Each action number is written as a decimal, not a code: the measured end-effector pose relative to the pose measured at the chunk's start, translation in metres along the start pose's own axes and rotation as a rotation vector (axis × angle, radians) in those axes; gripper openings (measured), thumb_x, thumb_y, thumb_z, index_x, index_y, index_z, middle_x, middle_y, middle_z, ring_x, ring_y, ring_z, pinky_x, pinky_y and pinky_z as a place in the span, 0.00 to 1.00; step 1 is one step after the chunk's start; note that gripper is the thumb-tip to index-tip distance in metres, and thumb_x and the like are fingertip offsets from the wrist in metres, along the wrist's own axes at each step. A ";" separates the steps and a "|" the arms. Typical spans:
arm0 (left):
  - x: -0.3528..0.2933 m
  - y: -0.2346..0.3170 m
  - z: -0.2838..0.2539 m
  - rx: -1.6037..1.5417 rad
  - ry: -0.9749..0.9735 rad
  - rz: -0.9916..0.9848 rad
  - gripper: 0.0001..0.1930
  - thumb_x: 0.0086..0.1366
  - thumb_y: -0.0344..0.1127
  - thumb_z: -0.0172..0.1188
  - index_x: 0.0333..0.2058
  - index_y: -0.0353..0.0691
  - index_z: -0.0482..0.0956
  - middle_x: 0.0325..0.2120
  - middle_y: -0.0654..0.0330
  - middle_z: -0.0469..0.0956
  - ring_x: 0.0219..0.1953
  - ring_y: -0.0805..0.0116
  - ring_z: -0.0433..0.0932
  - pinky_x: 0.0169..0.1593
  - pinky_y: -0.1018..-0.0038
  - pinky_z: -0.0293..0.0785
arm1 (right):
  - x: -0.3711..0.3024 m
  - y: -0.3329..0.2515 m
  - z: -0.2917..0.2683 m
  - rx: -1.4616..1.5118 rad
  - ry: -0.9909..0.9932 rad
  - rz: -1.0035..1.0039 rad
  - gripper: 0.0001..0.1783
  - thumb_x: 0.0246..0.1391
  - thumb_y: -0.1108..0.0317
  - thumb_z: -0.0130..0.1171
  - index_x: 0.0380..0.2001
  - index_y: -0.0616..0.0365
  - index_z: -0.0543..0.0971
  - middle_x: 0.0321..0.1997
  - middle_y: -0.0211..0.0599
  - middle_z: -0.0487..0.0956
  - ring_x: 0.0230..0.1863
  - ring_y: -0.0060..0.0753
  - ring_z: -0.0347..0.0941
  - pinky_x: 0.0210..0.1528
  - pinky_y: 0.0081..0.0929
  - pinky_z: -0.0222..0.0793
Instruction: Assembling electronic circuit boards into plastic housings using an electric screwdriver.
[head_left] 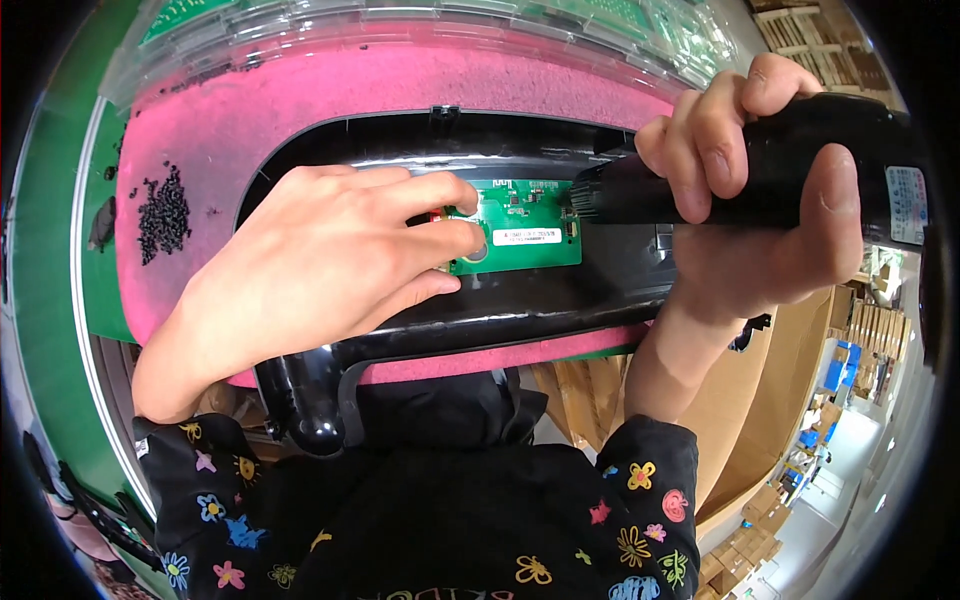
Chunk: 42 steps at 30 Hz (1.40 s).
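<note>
A green circuit board (545, 256) with a white label strip lies in the hollow of a large glossy black plastic housing (480, 312). My left hand (345, 240) reaches over the housing from the left, its fingertips closed on the board's left end. Between those fingers a round silvery part shows; the left edge of the board is hidden. My right hand (765, 190) is wrapped round a thick black cylindrical tool (630, 193) with a pale sticker at its far right. Its narrow, bristle-like tip meets the board's right edge; whether it touches, I cannot tell.
A pink mat (215, 130) lies under the housing, with a pile of small black screws (164, 215) on its left. Clear plastic trays (420, 25) holding green boards line the back. A cardboard box (765, 400) stands at the right, with shelving and boxes beyond.
</note>
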<state>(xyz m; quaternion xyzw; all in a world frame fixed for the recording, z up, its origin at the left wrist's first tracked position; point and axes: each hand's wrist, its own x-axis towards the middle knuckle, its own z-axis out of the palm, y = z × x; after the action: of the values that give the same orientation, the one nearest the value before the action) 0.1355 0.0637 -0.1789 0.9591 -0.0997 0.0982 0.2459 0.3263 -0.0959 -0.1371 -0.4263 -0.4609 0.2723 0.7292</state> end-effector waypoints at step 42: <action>0.002 -0.009 0.000 -0.539 0.198 -0.153 0.07 0.54 0.21 0.68 0.34 0.33 0.85 0.30 0.55 0.84 0.32 0.64 0.84 0.36 0.73 0.79 | -0.028 -0.011 0.020 0.581 0.100 -0.238 0.19 0.46 0.64 0.68 0.38 0.54 0.71 0.22 0.23 0.70 0.19 0.18 0.67 0.38 0.25 0.66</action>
<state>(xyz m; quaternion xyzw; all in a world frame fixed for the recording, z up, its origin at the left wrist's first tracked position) 0.1394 0.0709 -0.1821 0.8496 -0.0251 0.1425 0.5072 0.2958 -0.1159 -0.1355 -0.1561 -0.3740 0.2840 0.8690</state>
